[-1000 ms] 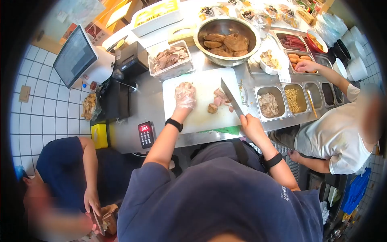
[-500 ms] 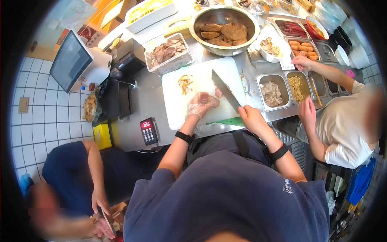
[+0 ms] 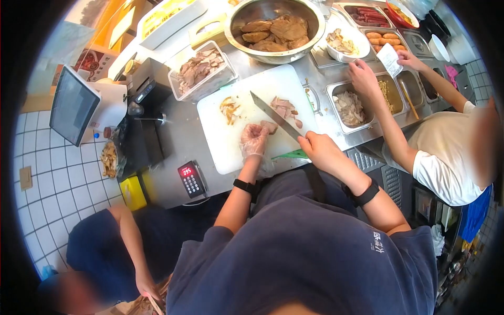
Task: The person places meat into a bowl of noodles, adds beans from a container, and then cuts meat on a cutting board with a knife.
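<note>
A long-bladed kitchen knife is gripped by its handle in my right hand. Its blade slants across the white cutting board, pointing up and left. My left hand, in a clear plastic glove, has its fingers curled against a small piece of meat close to the blade's near side. Beyond the blade lies a heap of sliced meat. A small pile of yellowish-brown pieces sits at the board's left.
A tub of sliced meat and a steel bowl of browned meat slabs stand behind the board. Steel food trays line the right, where a co-worker's hands hold paper. A keypad device is left; another person crouches lower left.
More meat slices now lie beyond the knife, and the piece by my left hand looks smaller. The co-worker has reached forward and raised the paper. The camera view has shifted slightly.
</note>
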{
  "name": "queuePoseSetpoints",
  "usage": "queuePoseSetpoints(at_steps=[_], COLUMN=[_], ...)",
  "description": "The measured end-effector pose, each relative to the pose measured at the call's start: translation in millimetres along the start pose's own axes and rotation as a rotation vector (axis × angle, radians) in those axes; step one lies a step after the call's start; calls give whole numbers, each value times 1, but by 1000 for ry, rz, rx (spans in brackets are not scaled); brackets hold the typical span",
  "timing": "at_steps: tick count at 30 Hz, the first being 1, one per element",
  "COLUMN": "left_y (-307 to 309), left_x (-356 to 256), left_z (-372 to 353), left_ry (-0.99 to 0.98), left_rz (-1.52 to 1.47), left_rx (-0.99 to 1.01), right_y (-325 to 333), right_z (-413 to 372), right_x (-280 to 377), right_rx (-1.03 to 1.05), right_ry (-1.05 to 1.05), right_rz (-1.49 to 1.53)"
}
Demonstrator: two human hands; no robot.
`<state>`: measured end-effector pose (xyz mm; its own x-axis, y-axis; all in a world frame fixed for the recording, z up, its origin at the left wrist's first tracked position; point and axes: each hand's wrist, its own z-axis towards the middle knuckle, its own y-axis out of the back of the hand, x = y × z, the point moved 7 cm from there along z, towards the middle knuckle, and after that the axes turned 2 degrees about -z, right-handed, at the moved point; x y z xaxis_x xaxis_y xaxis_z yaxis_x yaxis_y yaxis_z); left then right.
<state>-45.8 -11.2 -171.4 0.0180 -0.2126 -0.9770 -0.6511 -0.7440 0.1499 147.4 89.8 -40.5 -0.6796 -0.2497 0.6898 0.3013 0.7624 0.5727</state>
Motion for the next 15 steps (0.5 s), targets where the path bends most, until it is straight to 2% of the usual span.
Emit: queuePoseSetpoints(at_steps=[3, 9, 15], left_y=[1, 2, 2], left_x=[4, 7, -1], left_z=[5, 8, 4], left_ry=[59, 152, 224], left_rz=[-32, -56, -25], left_rx=[46, 54, -9], right_y=[-2, -5, -32], right_z=[3, 10, 29], right_x=[6, 15, 15], right_rx=[-35, 57, 140], right_ry=[60, 90, -1], right_rz=[-8, -93, -211])
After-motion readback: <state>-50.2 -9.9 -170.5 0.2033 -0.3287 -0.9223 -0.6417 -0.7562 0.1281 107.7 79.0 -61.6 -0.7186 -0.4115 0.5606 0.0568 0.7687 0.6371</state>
